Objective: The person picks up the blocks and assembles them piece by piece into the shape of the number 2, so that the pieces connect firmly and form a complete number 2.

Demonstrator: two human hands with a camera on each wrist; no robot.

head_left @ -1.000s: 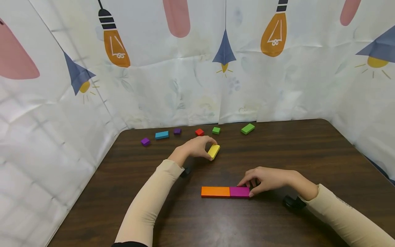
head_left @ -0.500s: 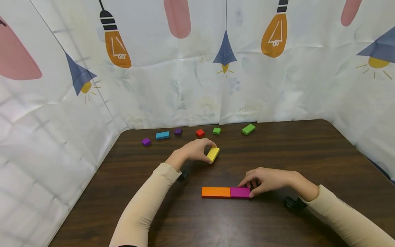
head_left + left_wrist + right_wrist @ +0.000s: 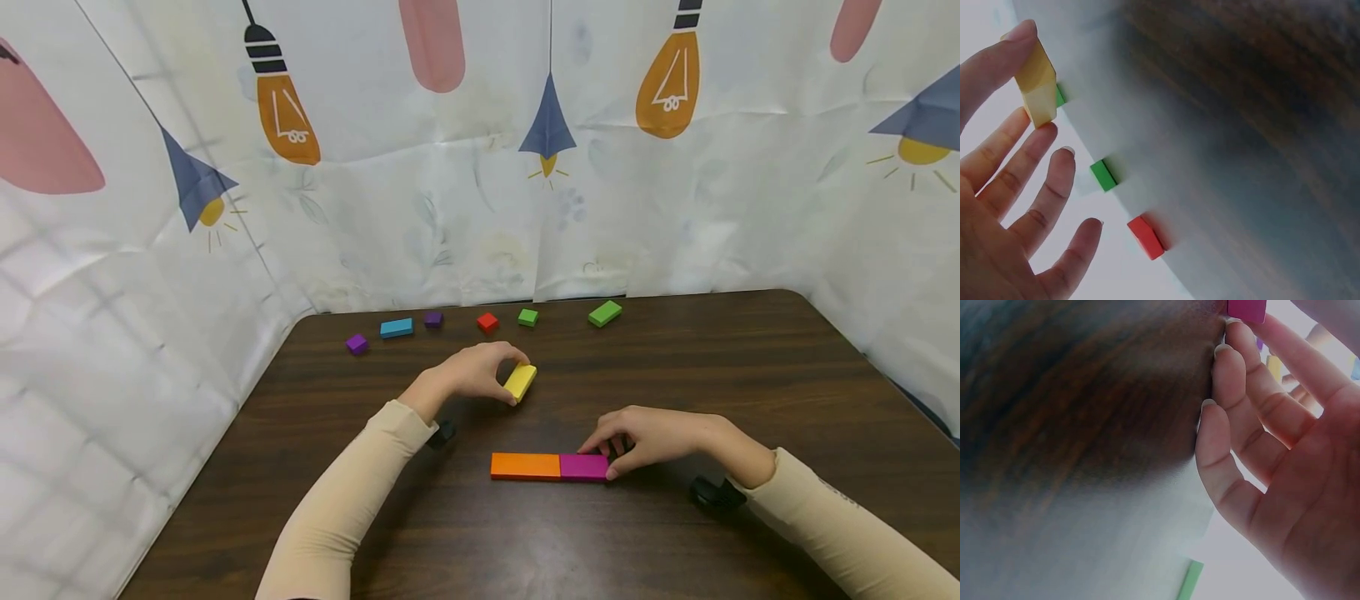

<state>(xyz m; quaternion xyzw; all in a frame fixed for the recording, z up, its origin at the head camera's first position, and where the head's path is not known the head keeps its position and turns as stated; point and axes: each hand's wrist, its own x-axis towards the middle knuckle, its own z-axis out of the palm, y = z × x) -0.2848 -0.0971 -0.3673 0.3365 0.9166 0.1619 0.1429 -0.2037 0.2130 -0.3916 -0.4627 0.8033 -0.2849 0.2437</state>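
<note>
The left hand [image 3: 474,372] pinches the yellow block [image 3: 522,382] between its thumb and fingertips; the block slants at the right side of that hand, and in the left wrist view the ring and little fingers spread free of it. The right hand [image 3: 654,435] grips the right end of the magenta block [image 3: 582,468], its thumb at the near corner and its forefinger at the far edge. The orange block [image 3: 525,467] lies flat on the dark table [image 3: 712,350], end to end with the magenta one and touching it, to the left of the right hand. The yellow block is beyond this pair, farther from the person and roughly in line with the orange one. Counted by colour, there are one yellow, one magenta, one orange, one blue block [image 3: 397,328], one red block [image 3: 487,322], two purple blocks [image 3: 357,344] and two green blocks [image 3: 604,313], nine in all. The six blue, red, purple and green ones lie apart from one another toward the table's far edge, past both hands.
</note>
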